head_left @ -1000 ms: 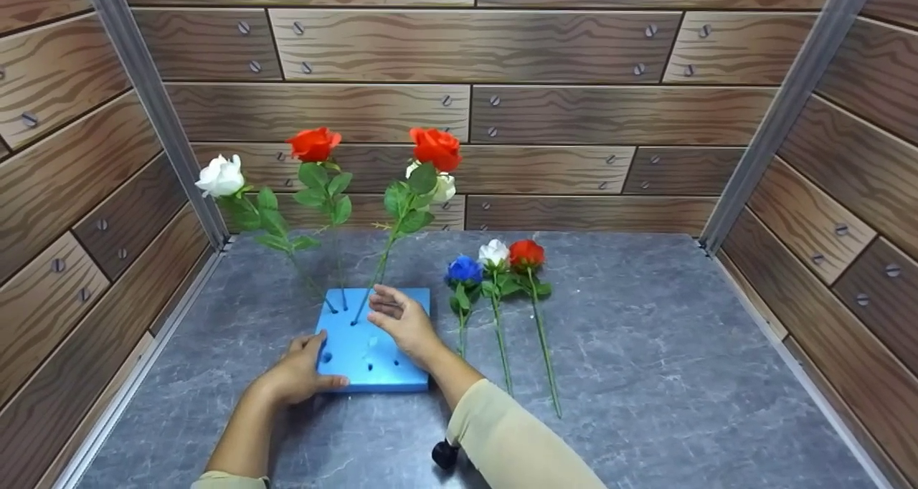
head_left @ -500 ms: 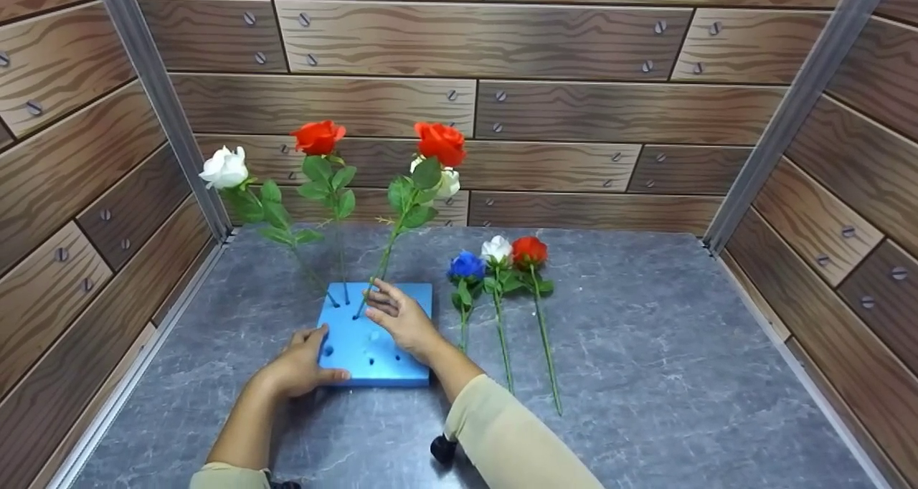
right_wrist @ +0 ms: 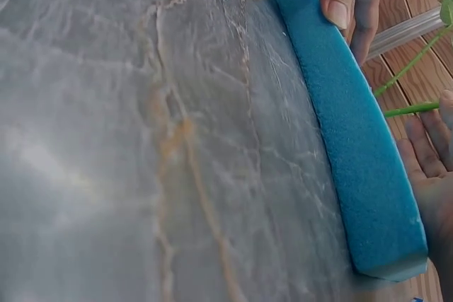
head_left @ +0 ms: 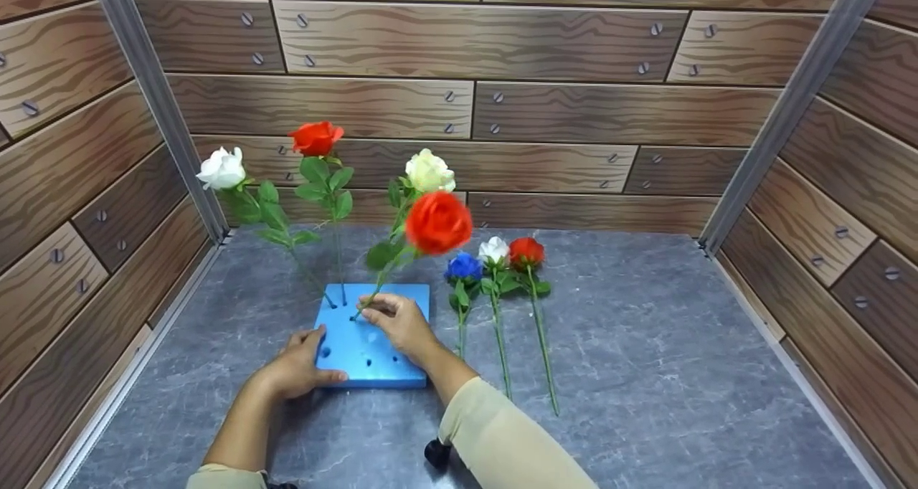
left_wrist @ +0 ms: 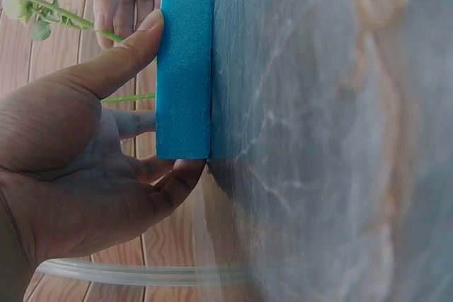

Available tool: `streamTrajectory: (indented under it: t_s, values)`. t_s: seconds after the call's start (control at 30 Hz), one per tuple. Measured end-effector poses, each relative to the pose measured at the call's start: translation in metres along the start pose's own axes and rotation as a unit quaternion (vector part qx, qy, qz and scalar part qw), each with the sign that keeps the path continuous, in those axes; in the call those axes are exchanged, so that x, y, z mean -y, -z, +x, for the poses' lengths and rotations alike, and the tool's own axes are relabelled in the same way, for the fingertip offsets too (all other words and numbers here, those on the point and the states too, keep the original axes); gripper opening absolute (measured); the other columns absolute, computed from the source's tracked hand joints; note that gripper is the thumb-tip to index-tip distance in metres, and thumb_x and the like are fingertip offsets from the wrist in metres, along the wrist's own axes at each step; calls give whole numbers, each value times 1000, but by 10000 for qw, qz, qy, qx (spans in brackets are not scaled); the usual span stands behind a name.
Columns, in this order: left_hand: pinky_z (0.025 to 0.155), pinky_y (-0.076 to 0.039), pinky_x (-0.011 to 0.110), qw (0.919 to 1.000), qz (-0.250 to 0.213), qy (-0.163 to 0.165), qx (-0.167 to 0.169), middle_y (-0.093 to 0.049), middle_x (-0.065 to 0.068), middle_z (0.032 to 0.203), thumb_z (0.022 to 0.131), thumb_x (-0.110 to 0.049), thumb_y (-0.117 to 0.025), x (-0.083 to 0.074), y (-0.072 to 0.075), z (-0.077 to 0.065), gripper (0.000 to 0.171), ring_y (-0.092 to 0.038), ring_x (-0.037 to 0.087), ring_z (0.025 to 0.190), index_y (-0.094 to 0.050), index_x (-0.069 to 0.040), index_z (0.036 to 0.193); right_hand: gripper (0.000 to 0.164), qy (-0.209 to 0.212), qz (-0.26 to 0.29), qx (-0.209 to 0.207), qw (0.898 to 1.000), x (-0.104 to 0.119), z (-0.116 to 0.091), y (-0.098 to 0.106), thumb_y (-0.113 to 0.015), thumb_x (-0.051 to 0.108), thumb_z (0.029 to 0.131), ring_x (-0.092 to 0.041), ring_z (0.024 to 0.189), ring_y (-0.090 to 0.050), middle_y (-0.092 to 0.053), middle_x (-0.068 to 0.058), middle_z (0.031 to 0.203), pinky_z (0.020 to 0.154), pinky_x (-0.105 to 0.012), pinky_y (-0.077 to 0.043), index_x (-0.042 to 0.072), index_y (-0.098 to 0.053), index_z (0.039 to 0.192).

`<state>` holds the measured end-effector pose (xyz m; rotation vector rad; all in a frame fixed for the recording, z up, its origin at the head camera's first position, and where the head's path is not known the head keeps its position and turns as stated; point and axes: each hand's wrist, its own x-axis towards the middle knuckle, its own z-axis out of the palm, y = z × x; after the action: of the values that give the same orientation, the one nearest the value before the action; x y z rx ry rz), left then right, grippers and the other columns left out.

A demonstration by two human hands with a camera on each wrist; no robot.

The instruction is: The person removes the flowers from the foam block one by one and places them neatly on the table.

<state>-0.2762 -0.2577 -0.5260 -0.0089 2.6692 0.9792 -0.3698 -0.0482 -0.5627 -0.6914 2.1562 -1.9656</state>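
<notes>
A blue foam block [head_left: 380, 371] with several holes lies flat on the table. My left hand [head_left: 292, 367] holds its near left corner, the thumb along the front side and the fingers along the left side; the left wrist view shows the thumb at the block's [left_wrist: 185, 68] edge. With thumb and fingers, my right hand [head_left: 405, 328] pinches the lower stem of a red artificial rose [head_left: 439, 222], just above a hole in the block. The rose leans right and its head is blurred. Upright in the block stand a white rose [head_left: 222, 168], another red rose [head_left: 316, 139] and a cream rose [head_left: 430, 170], partly covered.
To the right of the block lie a blue rose [head_left: 464, 267], a white rose [head_left: 493, 252] and a red rose [head_left: 527, 251], stems toward me. Wood-patterned panels [head_left: 380, 109] enclose the grey marbled table [head_left: 645, 345] at the back and sides.
My right fingers have closed on the red rose's stem. Its head has swung down and toward me, uncovering the cream rose behind. My left hand stays on the block.
</notes>
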Motion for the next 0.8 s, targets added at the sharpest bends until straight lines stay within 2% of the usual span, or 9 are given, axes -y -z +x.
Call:
streamTrajectory:
  t_s: [0.1,0.33,0.5,0.57,0.8]
  values:
    - [124,-30,77,10000,21,-22,-7,-20,42,170,93,-47,-86,1,0,-1,116,-22,68,157,-17,5,171,29,-92,-289,-42,9995,2,-1,-4,-76,16,103,-13,115,-77,-82,-7,126,96,-21,-60,3,-79,128]
    - [124,-31,77,10000,66,-58,-26,-22,42,169,93,-47,-86,1,1,-1,116,-23,67,157,-18,5,171,15,-237,-496,-264,9981,4,1,-8,-80,18,100,-6,103,-75,-84,-5,119,87,-19,-57,4,-84,105]
    - [123,-31,78,9999,140,-43,-52,-22,42,169,92,-49,-86,1,1,0,117,-23,67,157,-18,5,171,21,-217,-580,-427,9972,4,1,-8,-80,25,100,0,93,-72,-85,-1,113,81,-18,-55,6,-86,110]
    - [123,-31,78,9999,150,-58,-61,-23,42,169,92,-48,-86,1,1,0,116,-24,67,157,-18,5,171,23,-174,-517,-449,9975,3,1,-8,-80,24,100,1,92,-71,-85,-3,113,80,-17,-55,6,-86,114]
    - [122,-34,77,9998,153,-108,-30,-23,43,168,93,-47,-86,1,1,0,115,-26,68,155,-18,6,170,18,-30,-364,-483,9982,3,-1,-9,-78,17,101,-3,86,-67,-85,-12,112,75,-17,-50,5,-86,112]
